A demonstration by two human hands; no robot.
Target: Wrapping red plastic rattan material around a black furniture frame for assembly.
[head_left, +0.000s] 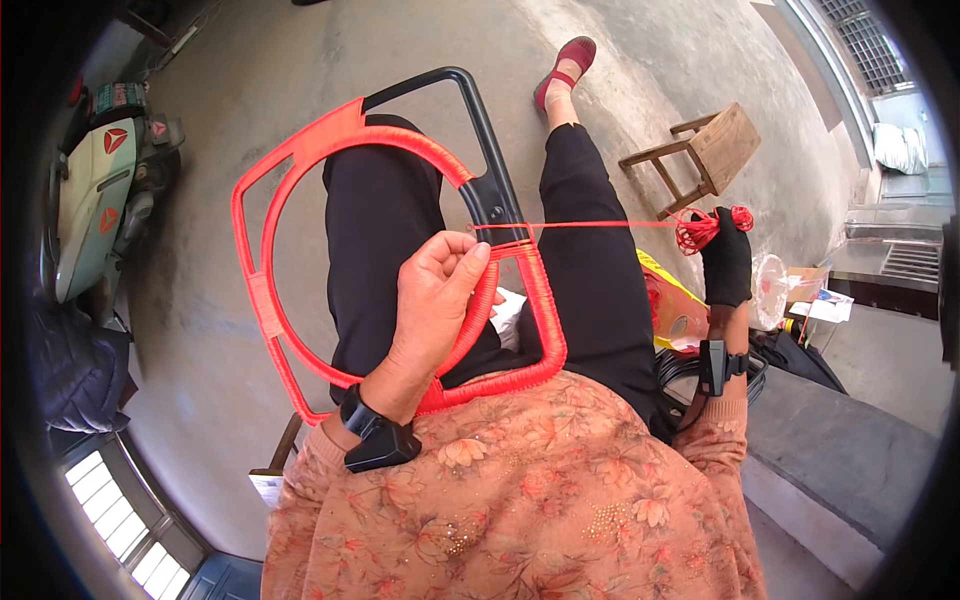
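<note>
Across my lap lies a frame [541,300], a rounded rectangle with a ring inside it. Red cord is wound tightly round most of it; its far right corner shows bare black tube. My left hand [437,285] is bare and closed on the frame's right side, thumb and fingers pinching at the edge of the winding. A taut red strand [600,224] runs from there to the right. My right hand [726,262], in a black glove, grips the loose red cord bundle [694,236] at the strand's other end, well away from the frame.
A small wooden stool [722,150] stands ahead on the right. A pale green scooter [100,210] is parked at the left. Beside my right thigh are a yellow-and-red bag [672,305], a clear plastic container [768,290] and a coil of black cable [680,372], next to a grey ledge [830,440].
</note>
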